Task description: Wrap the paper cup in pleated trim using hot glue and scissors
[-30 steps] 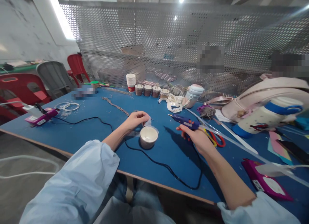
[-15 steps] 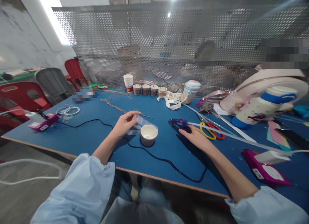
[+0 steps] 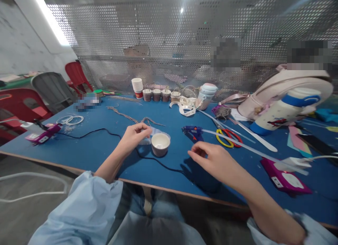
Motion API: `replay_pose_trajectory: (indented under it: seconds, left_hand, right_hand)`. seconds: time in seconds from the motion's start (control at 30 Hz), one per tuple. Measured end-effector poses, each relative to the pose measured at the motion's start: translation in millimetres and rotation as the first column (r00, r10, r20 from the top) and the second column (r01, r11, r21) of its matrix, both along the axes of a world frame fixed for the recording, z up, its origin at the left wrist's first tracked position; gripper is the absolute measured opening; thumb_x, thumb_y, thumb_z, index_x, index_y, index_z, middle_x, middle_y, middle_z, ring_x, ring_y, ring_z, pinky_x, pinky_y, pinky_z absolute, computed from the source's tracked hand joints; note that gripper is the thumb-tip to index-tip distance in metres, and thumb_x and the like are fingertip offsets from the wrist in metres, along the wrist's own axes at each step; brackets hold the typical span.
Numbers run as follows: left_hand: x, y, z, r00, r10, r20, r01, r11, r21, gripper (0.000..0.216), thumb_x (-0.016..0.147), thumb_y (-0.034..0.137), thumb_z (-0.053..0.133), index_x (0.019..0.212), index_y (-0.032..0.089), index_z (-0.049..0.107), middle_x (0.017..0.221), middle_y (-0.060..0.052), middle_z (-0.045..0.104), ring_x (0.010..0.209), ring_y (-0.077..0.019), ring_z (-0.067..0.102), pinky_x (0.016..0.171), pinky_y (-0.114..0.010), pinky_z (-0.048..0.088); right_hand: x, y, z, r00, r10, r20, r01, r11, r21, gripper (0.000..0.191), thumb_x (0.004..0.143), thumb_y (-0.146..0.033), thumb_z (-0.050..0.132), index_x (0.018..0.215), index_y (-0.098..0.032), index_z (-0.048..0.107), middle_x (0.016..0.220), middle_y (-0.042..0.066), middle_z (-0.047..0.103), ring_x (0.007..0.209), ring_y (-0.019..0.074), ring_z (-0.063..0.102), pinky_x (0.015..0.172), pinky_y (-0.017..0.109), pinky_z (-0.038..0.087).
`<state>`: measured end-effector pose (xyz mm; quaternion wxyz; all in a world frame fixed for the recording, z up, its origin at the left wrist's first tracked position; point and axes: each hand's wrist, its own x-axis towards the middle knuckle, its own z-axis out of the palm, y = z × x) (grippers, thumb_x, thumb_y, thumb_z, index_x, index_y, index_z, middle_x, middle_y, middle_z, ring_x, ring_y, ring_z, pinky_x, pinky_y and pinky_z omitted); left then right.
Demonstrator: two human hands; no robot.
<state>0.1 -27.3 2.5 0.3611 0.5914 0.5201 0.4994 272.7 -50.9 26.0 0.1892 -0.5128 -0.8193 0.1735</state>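
Left hand (image 3: 134, 135): pinching my pale strip (image 3: 146, 141)
Right hand (image 3: 212, 158): empty, fingers loose
Cup (image 3: 160, 146): mid-frame, nearer my left

Upright white-lined cup (image 3: 160, 148) beside a translucent strip (image 3: 146, 141)

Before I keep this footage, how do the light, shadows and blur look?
Head view: bright strip at upper left blown out; head view: glare spot over the perforated panel; head view: right hand casts a dark shadow on the blue table; head view: scene behind that panel indistinct.
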Motion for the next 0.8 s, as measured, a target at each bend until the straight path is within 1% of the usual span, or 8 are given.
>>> replay_pose_trajectory:
  seconds: [0.1,0.17,0.37,0.43,0.5,0.6,0.67,0.8]
  left_hand:
    - [3.9,-2.0,-0.2,0.995,0.086,-0.046,-0.086,0.996,-0.014,0.024,0.071,0.039,0.067,0.065,0.016,0.061,0.062,0.000,0.060,0.061,-0.0129,0.051,0.061,-0.026,0.037]
    - [5.5,-3.1,-1.9,0.986,0.134,-0.097,-0.136,0.991,-0.007,0.023,0.069,0.037,0.068,0.066,0.016,0.060,0.062,0.001,0.058,0.060,-0.0120,0.049,0.059,-0.025,0.035]
    - [8.0,-5.3,-9.8,0.956,0.199,-0.216,-0.194,0.980,0.044,0.013,0.068,0.025,0.065,0.069,0.017,0.055,0.062,0.005,0.050,0.058,-0.0097,0.041,0.056,-0.022,0.033]
    - [8.6,-5.0,-11.8,0.964,0.183,-0.195,-0.178,0.983,0.043,0.015,0.068,0.022,0.063,0.081,0.017,0.058,0.066,0.005,0.051,0.060,-0.0101,0.043,0.057,-0.022,0.035]
    - [9.0,-5.1,-12.5,0.968,0.166,-0.190,-0.162,0.986,0.039,0.031,0.067,0.019,0.061,0.098,0.017,0.060,0.069,0.005,0.052,0.062,-0.0111,0.047,0.059,-0.022,0.037]
    - [9.1,-6.6,-11.3,0.953,0.147,-0.263,-0.143,0.989,0.032,0.045,0.068,0.016,0.056,0.113,0.017,0.061,0.073,0.003,0.057,0.065,-0.0129,0.050,0.062,-0.024,0.040]
    - [9.2,-7.9,-10.0,0.938,0.144,-0.316,-0.143,0.989,0.025,0.042,0.069,0.016,0.054,0.109,0.017,0.065,0.078,0.001,0.062,0.068,-0.0141,0.053,0.065,-0.025,0.040]
    - [10.8,-8.3,-7.8,0.915,0.151,-0.375,-0.150,0.988,0.032,0.024,0.070,0.020,0.057,0.090,0.017,0.070,0.081,-0.002,0.067,0.069,-0.0157,0.055,0.066,-0.027,0.041]
  right_hand:
    - [-26.6,20.0,13.4,0.991,0.065,-0.120,-0.055,0.995,0.084,0.016,0.085,-0.032,0.051,0.078,-0.022,0.061,0.077,0.003,0.066,0.070,0.0174,0.058,0.064,0.029,0.040]
    - [-42.8,37.4,16.7,0.982,0.106,-0.154,-0.093,0.991,0.091,0.014,0.084,-0.028,0.050,0.081,-0.020,0.061,0.083,0.004,0.067,0.074,0.0165,0.058,0.065,0.027,0.041]
    - [-77.1,83.9,2.5,0.959,0.281,-0.046,-0.284,0.956,-0.073,0.023,0.078,-0.025,0.058,0.099,-0.016,0.062,0.103,0.006,0.069,0.084,0.0155,0.062,0.071,0.023,0.044]
    - [-83.2,92.4,-3.3,0.949,0.316,-0.004,-0.315,0.943,-0.104,0.028,0.074,-0.023,0.060,0.101,-0.016,0.062,0.103,0.006,0.069,0.085,0.0165,0.062,0.071,0.023,0.044]
    - [-87.2,96.2,-7.0,0.944,0.327,0.041,-0.320,0.940,-0.120,0.030,0.073,-0.022,0.061,0.102,-0.017,0.063,0.102,0.007,0.069,0.085,0.0183,0.062,0.070,0.023,0.043]
    - [-90.2,94.7,-8.6,0.949,0.301,0.094,-0.290,0.950,-0.120,0.028,0.074,-0.019,0.057,0.100,-0.017,0.064,0.099,0.008,0.070,0.085,0.0206,0.063,0.068,0.025,0.041]
    - [-90.2,91.7,-8.6,0.953,0.279,0.117,-0.267,0.957,-0.109,0.025,0.075,-0.017,0.054,0.098,-0.018,0.065,0.096,0.008,0.070,0.084,0.0213,0.062,0.066,0.025,0.039]
    - [-86.8,87.5,-9.1,0.956,0.263,0.134,-0.252,0.963,-0.092,0.021,0.076,-0.017,0.052,0.094,-0.018,0.064,0.093,0.009,0.070,0.083,0.0217,0.062,0.064,0.026,0.037]
